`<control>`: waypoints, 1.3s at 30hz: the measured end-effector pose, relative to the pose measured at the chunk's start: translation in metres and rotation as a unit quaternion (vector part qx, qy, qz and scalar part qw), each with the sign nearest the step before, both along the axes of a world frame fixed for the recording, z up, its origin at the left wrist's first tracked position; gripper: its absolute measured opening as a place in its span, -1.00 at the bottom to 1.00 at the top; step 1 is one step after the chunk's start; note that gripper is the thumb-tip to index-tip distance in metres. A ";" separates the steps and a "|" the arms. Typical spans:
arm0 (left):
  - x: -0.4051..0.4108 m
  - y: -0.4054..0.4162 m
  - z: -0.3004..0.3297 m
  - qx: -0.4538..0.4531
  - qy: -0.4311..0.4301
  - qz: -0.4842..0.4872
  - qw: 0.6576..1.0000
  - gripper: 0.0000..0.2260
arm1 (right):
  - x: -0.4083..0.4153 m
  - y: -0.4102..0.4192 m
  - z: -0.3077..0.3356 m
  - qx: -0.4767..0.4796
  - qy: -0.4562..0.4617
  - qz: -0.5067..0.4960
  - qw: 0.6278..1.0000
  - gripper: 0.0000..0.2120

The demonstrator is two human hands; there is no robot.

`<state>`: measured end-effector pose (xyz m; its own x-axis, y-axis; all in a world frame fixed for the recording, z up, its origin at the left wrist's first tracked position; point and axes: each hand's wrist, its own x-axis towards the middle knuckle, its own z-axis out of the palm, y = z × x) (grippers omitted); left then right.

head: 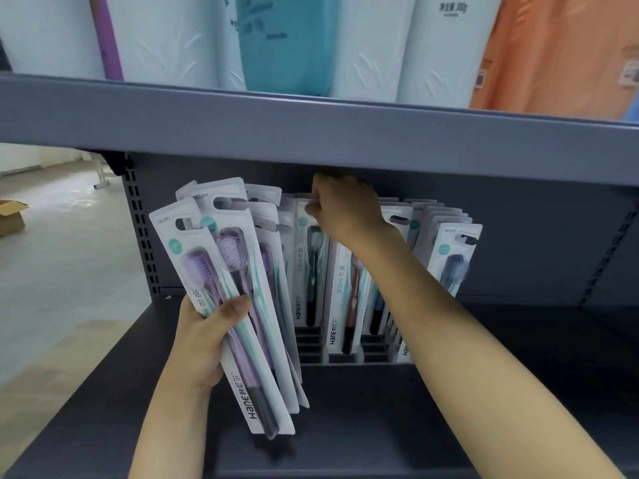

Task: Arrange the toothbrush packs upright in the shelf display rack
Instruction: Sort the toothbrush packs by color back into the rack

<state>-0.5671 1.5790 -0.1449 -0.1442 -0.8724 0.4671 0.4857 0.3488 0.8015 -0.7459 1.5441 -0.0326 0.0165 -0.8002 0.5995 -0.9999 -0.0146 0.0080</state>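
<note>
My left hand (204, 344) grips a fanned stack of white toothbrush packs (238, 305) with purple brushes, held tilted in front of the shelf. My right hand (342, 209) reaches under the upper shelf and pinches the top of a pack with a dark green brush (307, 271), which stands upright in the dark slotted display rack (311, 344). More packs stand upright in the rack: one with a brown brush (345, 299) beside my forearm and a leaning row at the right (449, 257). My right forearm hides part of the rack.
The grey upper shelf edge (311, 133) hangs just above my right hand, loaded with white, teal and orange soft packs (380, 46). The dark lower shelf deck (345, 426) spreads in front of the rack. A cardboard box (12, 216) sits on the floor far left.
</note>
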 end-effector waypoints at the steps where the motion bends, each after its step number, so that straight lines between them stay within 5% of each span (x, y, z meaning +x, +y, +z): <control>1: 0.001 0.000 0.000 -0.002 -0.001 -0.003 1.000 -0.70 | -0.001 0.000 0.000 0.002 -0.005 -0.001 1.000 -0.78; 39: 0.008 -0.007 0.003 -0.017 0.018 -0.006 1.000 -0.70 | -0.011 -0.005 0.010 0.013 0.049 -0.031 0.998 -0.77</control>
